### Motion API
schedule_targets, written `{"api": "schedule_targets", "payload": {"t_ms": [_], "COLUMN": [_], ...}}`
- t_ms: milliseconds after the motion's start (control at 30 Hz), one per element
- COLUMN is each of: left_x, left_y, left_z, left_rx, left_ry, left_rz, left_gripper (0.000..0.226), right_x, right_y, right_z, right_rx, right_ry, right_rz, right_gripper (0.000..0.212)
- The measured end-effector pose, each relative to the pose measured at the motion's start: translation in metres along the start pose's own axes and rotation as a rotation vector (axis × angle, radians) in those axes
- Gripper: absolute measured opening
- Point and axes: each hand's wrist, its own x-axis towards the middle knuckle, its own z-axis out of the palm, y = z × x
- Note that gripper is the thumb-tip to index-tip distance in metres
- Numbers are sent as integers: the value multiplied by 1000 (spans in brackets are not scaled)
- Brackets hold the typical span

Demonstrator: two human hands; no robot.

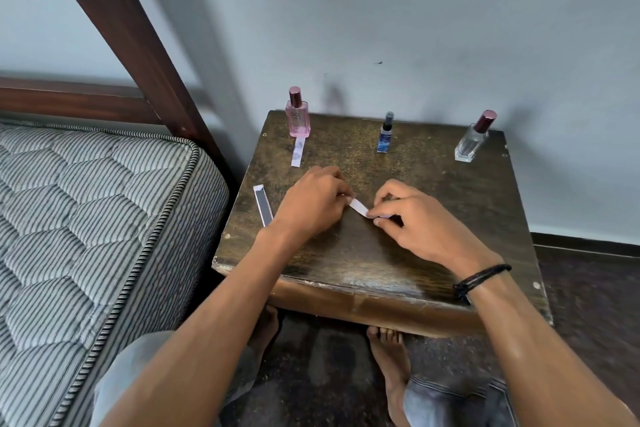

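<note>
A small white paper strip (pixel 358 208) lies stretched between both hands over the middle of a dark wooden table (pixel 346 260). My left hand (pixel 311 204) pinches its left end. My right hand (pixel 412 218) pinches its right end with curled fingers. Along the table's back edge stand a pink perfume bottle (pixel 297 116), a small blue spray bottle (pixel 385 135) and a clear bottle with a dark red cap (pixel 472 140). Another white strip (pixel 298 152) lies in front of the pink bottle. A dark strip with a white edge (pixel 263 204) lies at the table's left side.
A striped mattress (pixel 86 218) on a dark wooden bed frame (pixel 114 21) stands close to the table's left. A pale wall rises right behind the bottles. My bare feet (pixel 388 350) rest on the dark floor under the table's front edge.
</note>
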Motion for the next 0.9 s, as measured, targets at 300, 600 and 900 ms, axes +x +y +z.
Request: {"api": "schedule_targets", "payload": {"t_ms": [300, 600, 900], "left_x": [7, 7, 10], "left_y": [3, 0, -1], "left_z": [0, 0, -8], "left_rx": [-3, -13, -131], "left_ry": [8, 6, 37], "left_rz": [-55, -51, -115], "left_gripper": [15, 14, 11], "right_x": [-7, -6, 0], "right_y": [3, 5, 6], "right_z": [-7, -6, -10], "right_rx": [4, 8, 108], "right_ry": [42, -35, 177], "right_rz": [36, 30, 179], "right_gripper": [6, 22, 28]}}
